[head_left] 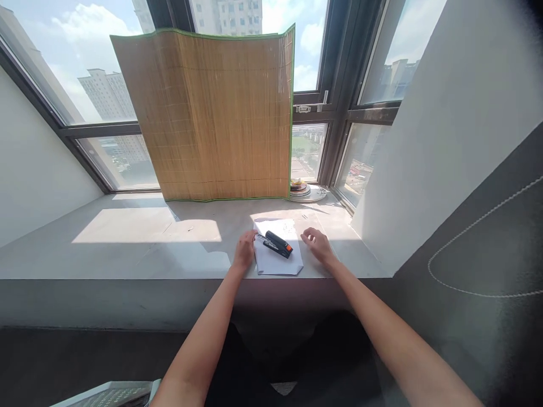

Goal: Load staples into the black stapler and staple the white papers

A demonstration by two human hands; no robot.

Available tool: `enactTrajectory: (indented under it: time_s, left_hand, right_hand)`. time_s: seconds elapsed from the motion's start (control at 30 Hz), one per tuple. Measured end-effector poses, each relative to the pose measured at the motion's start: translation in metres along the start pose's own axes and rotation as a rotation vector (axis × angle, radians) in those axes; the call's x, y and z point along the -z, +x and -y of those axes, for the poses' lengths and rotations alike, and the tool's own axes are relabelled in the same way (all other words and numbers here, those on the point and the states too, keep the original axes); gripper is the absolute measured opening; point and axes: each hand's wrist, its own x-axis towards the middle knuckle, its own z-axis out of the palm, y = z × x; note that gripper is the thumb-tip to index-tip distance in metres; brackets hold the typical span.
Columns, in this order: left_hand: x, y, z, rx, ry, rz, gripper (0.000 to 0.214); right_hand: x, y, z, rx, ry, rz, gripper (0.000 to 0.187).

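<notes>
The stapler (280,242) slanted across the paper (275,265), orange end (289,248) toward its near-right corner. The left hand (245,250) curled at its left edge, right hand (317,244) just off its right, grips unclear; the sill (123,260) stretched farther left.

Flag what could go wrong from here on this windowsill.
1. The white paper lies close to the front edge of the sill; a nudge might send it over, along with the black tool on top.
2. The left hand is right by the tool's silver end, so a finger could get pinched or poked if it moves.
3. The bamboo mat stands up against the window with no fastening visible; it might slip or knock the nearby plates.
</notes>
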Motion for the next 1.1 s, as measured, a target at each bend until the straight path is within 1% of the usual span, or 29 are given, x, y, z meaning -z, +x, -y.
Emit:
enactTrajectory:
  time_s: [0.03, 0.1, 0.13, 0.17, 0.2, 0.23, 0.3, 0.33, 0.37, 0.43, 0.5, 0.6, 0.63, 0.7, 0.77, 0.8, 0.87, 0.93, 1.0, 1.1]
  left_hand:
    - [0.000, 0.000, 0.000, -0.039, 0.057, 0.054, 0.030]
    - [0.001, 0.001, 0.000, -0.110, 0.141, 0.130, 0.027]
    - [0.002, 0.002, 0.001, -0.128, 0.157, 0.148, 0.026]
    - [0.003, 0.002, 0.002, -0.130, 0.156, 0.155, 0.026]
    - [0.004, 0.003, 0.003, -0.122, 0.142, 0.156, 0.026]
    - [0.004, 0.003, 0.003, -0.105, 0.122, 0.153, 0.027]
    - [0.005, 0.004, 0.004, -0.070, 0.083, 0.122, 0.028]
    - [0.005, 0.004, 0.005, -0.055, 0.070, 0.104, 0.028]
    - [0.005, 0.004, 0.004, -0.043, 0.062, 0.091, 0.028]
    - [0.004, 0.005, 0.003, -0.039, 0.067, 0.084, 0.026]
    - [0.002, 0.006, 0.001, -0.079, 0.102, 0.126, 0.026]
    - [0.001, 0.008, -0.002, -0.152, 0.140, 0.205, 0.027]
    - [0.000, 0.008, -0.002, -0.141, 0.122, 0.213, 0.028]
    - [0.000, 0.009, -0.001, -0.064, 0.047, 0.191, 0.028]
    - [0.002, 0.009, 0.002, -0.025, 0.032, 0.190, 0.024]
    - [0.004, 0.009, 0.004, -0.046, 0.078, 0.218, 0.019]
    - [0.007, 0.009, 0.008, -0.149, 0.241, 0.293, 0.010]
    - [0.010, 0.009, 0.011, -0.237, 0.385, 0.344, 0.008]
    - [0.012, 0.008, 0.013, -0.263, 0.437, 0.349, 0.010]
    - [0.014, 0.008, 0.012, -0.267, 0.451, 0.354, 0.014]
  right_hand:
    - [-0.006, 0.002, 0.006, 0.029, 0.077, -0.001, 0.023]
    - [-0.023, 0.004, 0.019, 0.128, 0.161, 0.025, 0.037]
    - [-0.033, 0.005, 0.025, 0.172, 0.162, 0.037, 0.045]
    - [-0.043, 0.005, 0.030, 0.198, 0.141, 0.047, 0.048]
    - [-0.052, 0.005, 0.033, 0.205, 0.105, 0.061, 0.045]
    - [-0.060, 0.005, 0.035, 0.201, 0.064, 0.080, 0.038]
    - [-0.069, 0.003, 0.035, 0.189, -0.003, 0.113, 0.022]
    - [-0.070, 0.002, 0.034, 0.187, -0.018, 0.114, 0.018]
    - [-0.069, 0.002, 0.032, 0.189, -0.016, 0.107, 0.020]
    - [-0.066, 0.000, 0.028, 0.194, 0.019, 0.085, 0.029]
    - [-0.063, 0.000, 0.026, 0.198, 0.048, 0.077, 0.035]
    - [-0.062, 0.000, 0.025, 0.203, 0.061, 0.089, 0.036]
    - [-0.062, 0.000, 0.025, 0.197, 0.068, 0.100, 0.037]
    - [-0.062, 0.000, 0.024, 0.181, 0.091, 0.122, 0.037]
    - [-0.061, 0.001, 0.023, 0.174, 0.119, 0.125, 0.036]
    - [-0.061, 0.001, 0.022, 0.173, 0.134, 0.120, 0.036]
    - [-0.061, 0.002, 0.021, 0.172, 0.159, 0.109, 0.034]
    - [-0.061, 0.002, 0.020, 0.171, 0.181, 0.107, 0.034]
    - [-0.060, 0.003, 0.020, 0.166, 0.196, 0.105, 0.033]
    - [-0.060, 0.004, 0.018, 0.147, 0.212, 0.094, 0.032]
